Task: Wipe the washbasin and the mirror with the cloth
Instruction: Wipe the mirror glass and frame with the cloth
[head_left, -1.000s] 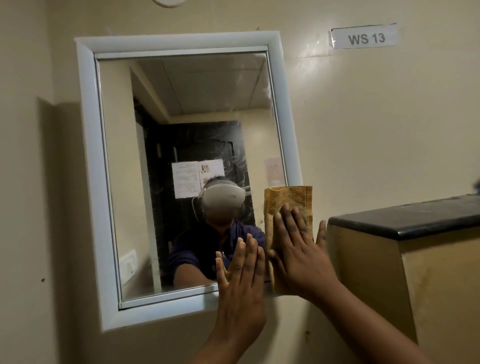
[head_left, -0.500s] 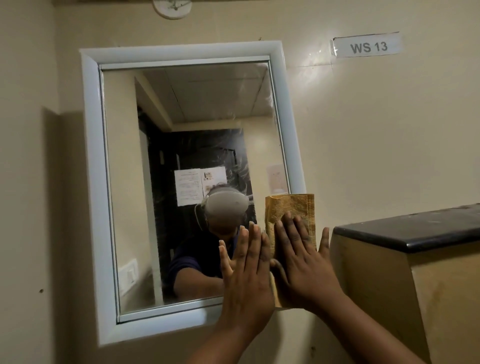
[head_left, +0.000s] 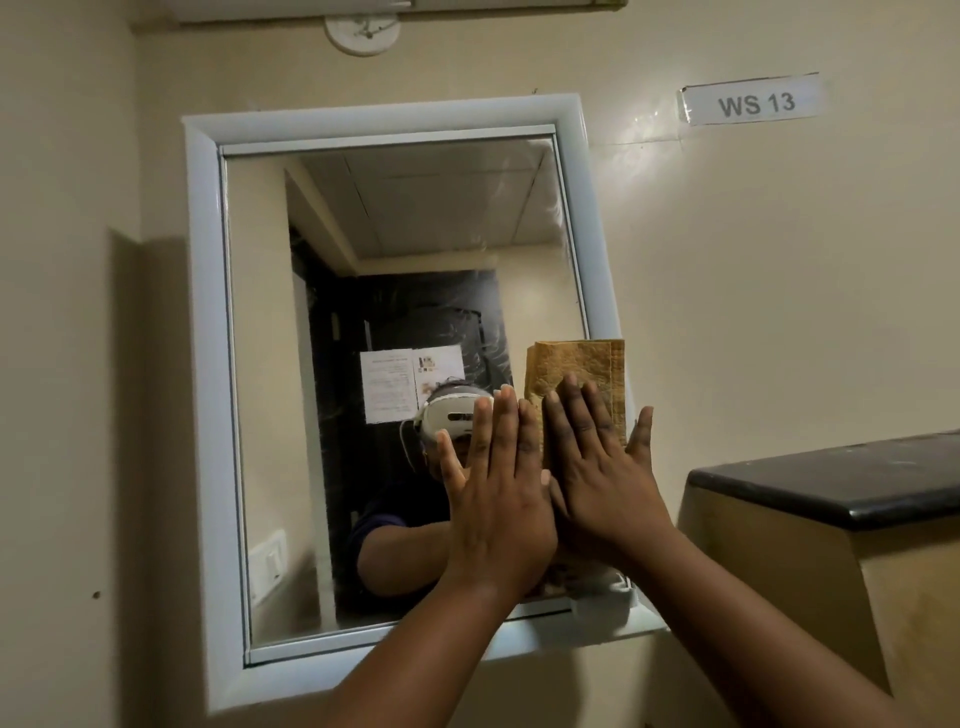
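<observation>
A white-framed mirror (head_left: 363, 249) hangs on the beige wall. A folded yellow-brown cloth (head_left: 576, 364) lies flat against the mirror's lower right side, overlapping the right frame. My right hand (head_left: 602, 467) presses it there with a flat palm and spread fingers. My left hand (head_left: 498, 493) is flat against the glass just left of the right hand, touching its side, with nothing in it. The cloth's lower part is hidden behind both hands. The washbasin is not in view.
A beige block with a black stone top (head_left: 831, 483) juts out close to the right of the mirror. A "WS 13" label (head_left: 753, 104) is stuck on the wall above it. A round white fitting (head_left: 362, 32) sits above the mirror.
Both hands and the cloth have slid a little up the mirror's right side. The left hand has risen level with the right hand. The view has tilted upward.
</observation>
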